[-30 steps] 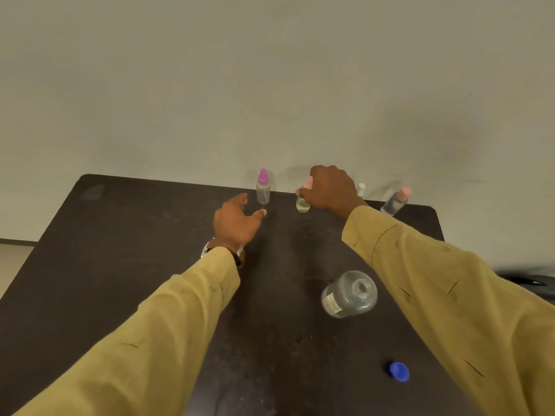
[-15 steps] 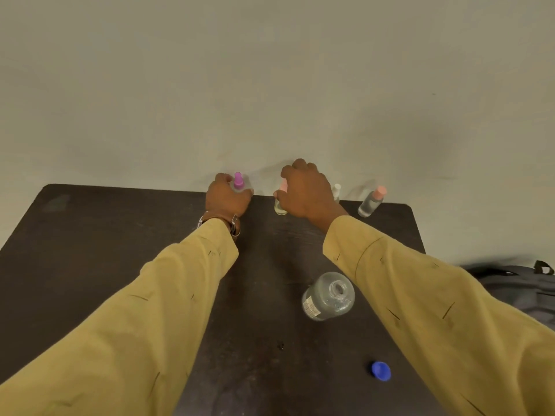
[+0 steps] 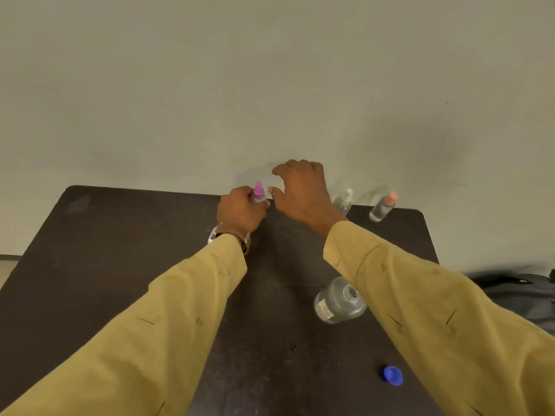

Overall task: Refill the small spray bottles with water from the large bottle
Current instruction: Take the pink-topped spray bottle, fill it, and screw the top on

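Observation:
At the far edge of the dark table (image 3: 120,241), my left hand (image 3: 240,213) grips a small clear spray bottle with a purple cap (image 3: 258,190). Just right of that cap hovers my right hand (image 3: 301,193), thumb and curved fingers apart, with nothing seen in it. Two more small bottles stand to the right, one with a white spray top (image 3: 344,202) and one with a peach cap (image 3: 383,207). The large clear bottle (image 3: 339,300) stands uncapped nearer me, under my right forearm. Its blue cap (image 3: 392,375) lies on the table at the front right.
A plain wall rises directly behind the table's far edge. A dark bag (image 3: 516,292) sits off the table's right side. A watch is on my left wrist.
My left hand reached forward and closed round the purple-capped bottle. My right hand let go of the pink-capped bottle, which is now out of sight, and moved left toward the purple cap.

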